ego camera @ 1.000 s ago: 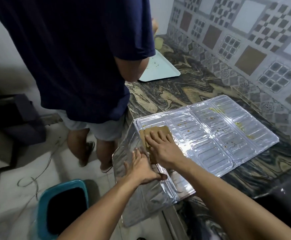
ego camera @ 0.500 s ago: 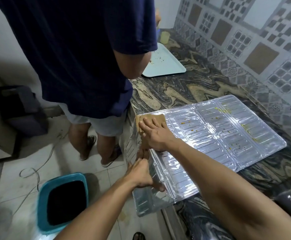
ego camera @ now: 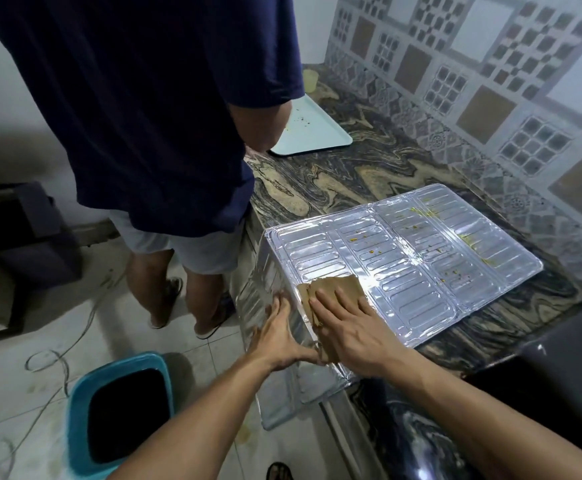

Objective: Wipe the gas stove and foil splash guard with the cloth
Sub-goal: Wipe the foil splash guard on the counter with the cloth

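The silver foil splash guard (ego camera: 421, 258) lies flat on the marbled counter (ego camera: 334, 181), one panel folded down over the counter's front edge. Yellowish food specks dot its far panels. A brown cloth (ego camera: 334, 289) lies on the near left panel. My right hand (ego camera: 351, 327) presses flat on the cloth, fingers spread. My left hand (ego camera: 279, 337) rests flat against the hanging foil panel, steadying it. A dark surface at the right edge (ego camera: 559, 375) may be the gas stove; I cannot tell.
Another person in a navy shirt (ego camera: 151, 109) stands close at the counter's left. A pale tray (ego camera: 310, 129) and a yellow cup (ego camera: 310, 79) sit further back. A teal bin (ego camera: 120, 414) and a loose cable (ego camera: 57, 358) lie on the floor. Patterned wall tiles (ego camera: 490, 81) back the counter.
My right hand has slid the cloth back toward me along the near left panel. My left hand has shifted on the hanging panel. The view has tilted slightly.
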Available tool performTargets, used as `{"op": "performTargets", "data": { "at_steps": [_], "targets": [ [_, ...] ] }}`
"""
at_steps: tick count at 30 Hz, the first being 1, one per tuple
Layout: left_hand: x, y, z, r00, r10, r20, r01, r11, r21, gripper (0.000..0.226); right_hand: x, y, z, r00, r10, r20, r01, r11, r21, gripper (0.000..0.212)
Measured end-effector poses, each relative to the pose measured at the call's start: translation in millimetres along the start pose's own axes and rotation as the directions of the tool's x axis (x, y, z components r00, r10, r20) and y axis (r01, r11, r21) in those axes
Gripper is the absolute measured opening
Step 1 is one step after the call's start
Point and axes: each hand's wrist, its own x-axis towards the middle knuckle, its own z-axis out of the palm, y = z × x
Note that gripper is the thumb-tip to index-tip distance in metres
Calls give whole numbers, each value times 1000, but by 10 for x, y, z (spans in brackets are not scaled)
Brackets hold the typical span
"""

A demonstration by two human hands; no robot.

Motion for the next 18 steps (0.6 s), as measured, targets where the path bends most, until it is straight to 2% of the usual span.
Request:
{"op": "performTargets", "data": {
  "at_steps": [3,7,10,12,13,18],
  "targets": [
    [12,-17,1,1000,-11,13,11,1000,-20,160,185,-98,-42,999,24,-26,-24,999,-21,58],
    [37,-31,3,1000,-2,-3,2,999,-48,162,411,-180,-125,999,26,-45,-29,998,-57,56],
    [22,-44,8,1000,19,-22,-21,997,-69,143,231,-123,-70,999,-36,-23,34,998,-50,58],
    [27,-44,30,999,20,-36,-21,999,-43,133,0,-74,0,998,-65,1,65,997,-35,67],
    [26,-35,35,999,4,-33,-5,1000,-24,134,-111,-48,39,998,-67,2,67,998,-18,71],
    [2,-41,58,999,-44,13,44,999,7,147,-484,15,141,998,-68,-1,68,998,19,65]
  ]
}}
